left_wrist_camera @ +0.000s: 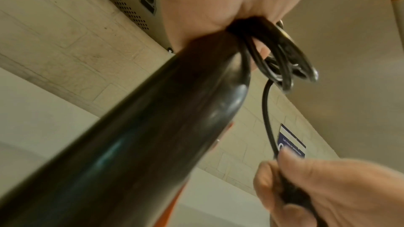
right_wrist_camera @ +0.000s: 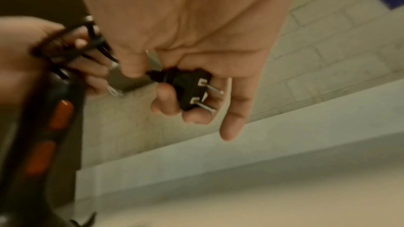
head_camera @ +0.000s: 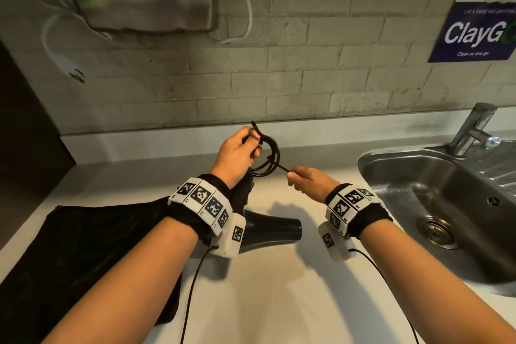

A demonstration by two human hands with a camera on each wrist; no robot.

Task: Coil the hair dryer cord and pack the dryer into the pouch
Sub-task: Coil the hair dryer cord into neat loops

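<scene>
Worktop (head_camera: 279, 288) beside a steel sink (head_camera: 435, 173), seen from the head camera. Pouch (head_camera: 83, 246): black, lying flat on the worktop at the left, partly under the left forearm; whether its mouth is open cannot be told. Hair dryer (head_camera: 268, 229): black, held above the worktop with its nozzle toward the sink and its handle rising into the left hand (head_camera: 237, 153), whose fingers are curled round the handle top and the gathered loops of cord (head_camera: 268, 159) together. Right hand (head_camera: 307, 179): closed round the plug (right_wrist_camera: 190, 91), prongs pointing out past the fingers, with a short taut run of cord between the two hands.

Likely faults, judged from this arrangement: (a) one grip carries both handle and loops, so any easing of the left fingers could let the coil spring open or the dryer drop onto the worktop; (b) pulling the plug end too hard may drag loops out of the fist; (c) the sink lies near, so a freed plug or cord end could swing into it; (d) the flat pouch may need a free hand to open, and neither is free
</scene>
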